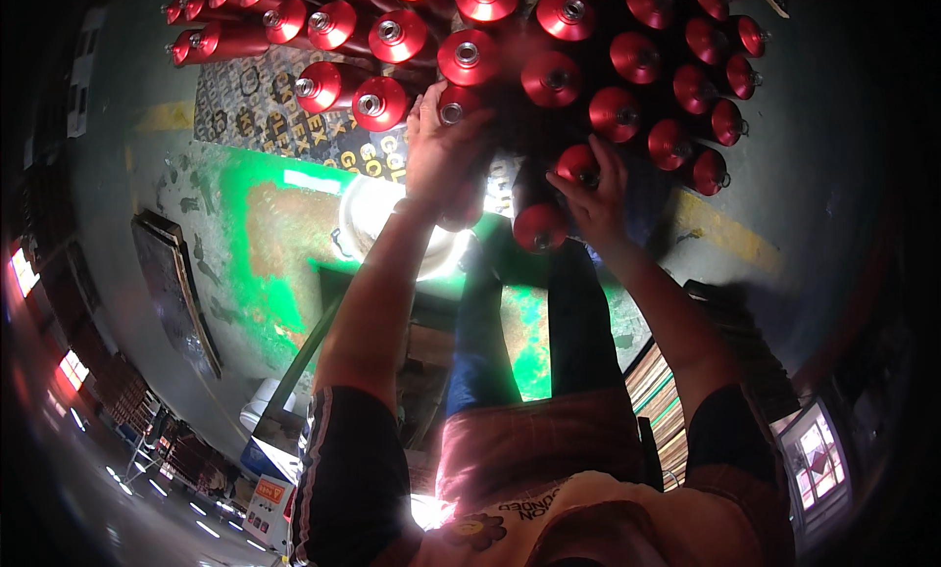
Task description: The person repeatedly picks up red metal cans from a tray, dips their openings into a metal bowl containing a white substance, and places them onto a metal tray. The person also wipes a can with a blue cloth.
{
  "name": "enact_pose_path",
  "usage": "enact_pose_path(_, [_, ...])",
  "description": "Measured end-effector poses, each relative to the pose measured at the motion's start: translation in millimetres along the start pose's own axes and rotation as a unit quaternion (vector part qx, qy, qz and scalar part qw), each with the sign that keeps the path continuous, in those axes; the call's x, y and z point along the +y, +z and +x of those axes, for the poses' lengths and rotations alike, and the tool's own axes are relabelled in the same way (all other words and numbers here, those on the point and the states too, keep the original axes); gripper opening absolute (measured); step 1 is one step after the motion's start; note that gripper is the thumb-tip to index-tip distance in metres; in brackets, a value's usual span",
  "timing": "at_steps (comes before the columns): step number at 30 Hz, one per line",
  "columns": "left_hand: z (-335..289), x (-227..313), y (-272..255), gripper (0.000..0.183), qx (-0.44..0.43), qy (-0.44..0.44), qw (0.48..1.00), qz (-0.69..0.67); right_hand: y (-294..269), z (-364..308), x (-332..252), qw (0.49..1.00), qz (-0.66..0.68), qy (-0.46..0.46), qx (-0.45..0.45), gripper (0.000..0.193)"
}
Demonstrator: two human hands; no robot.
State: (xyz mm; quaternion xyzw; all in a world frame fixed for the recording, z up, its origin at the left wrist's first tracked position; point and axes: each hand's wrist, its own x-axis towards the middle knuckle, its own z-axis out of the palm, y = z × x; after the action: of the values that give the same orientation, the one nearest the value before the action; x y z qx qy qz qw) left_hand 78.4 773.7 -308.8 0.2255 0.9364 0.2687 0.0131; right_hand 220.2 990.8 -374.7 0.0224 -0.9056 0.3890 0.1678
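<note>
Above the knees, both hands work among red cylinders standing on the floor.

Left hand (443,146) lies over the top of one cylinder (456,111), fingers (417,116) spread and draped across its shoulder, so the body below is mostly hidden. Right hand (596,197) grips a second cylinder (578,163) at its neck, fingers curled around it. Each cylinder is glossy red metal with a rounded shoulder and a silver threaded opening on top. A third one (539,226) stands just beside the right hand, nearest the person. Dozens more crowd the upper part of the view in a tight cluster (588,57), some resting on a dark printed mat (255,111). Green paint (245,234) covers the floor below the mat.
</note>
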Motion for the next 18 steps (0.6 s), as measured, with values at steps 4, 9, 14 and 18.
enact_pose_path(4, [1.3,-2.5,-7.3,0.033,0.015,0.040,0.999,0.002,-2.6,-6.5,-0.4,1.000,-0.006,0.019,0.001,0.051])
enact_pose_path(9, [-5.2,6.0,-33.6,0.038,-0.003,0.033,0.999,-0.011,-0.7,-4.1,2.3,0.999,0.019,0.041,-0.020,0.051])
enact_pose_path(14, [-46.8,19.5,-116.1,0.050,0.050,0.055,0.996,-0.058,-52.2,0.2,-15.1,0.999,-0.020,0.010,-0.047,0.052])
enact_pose_path(18, [-112.3,4.3,-190.1,0.053,0.185,0.045,0.970,-0.151,-137.5,6.4,-62.5,0.999,0.014,0.002,-0.043,0.047])
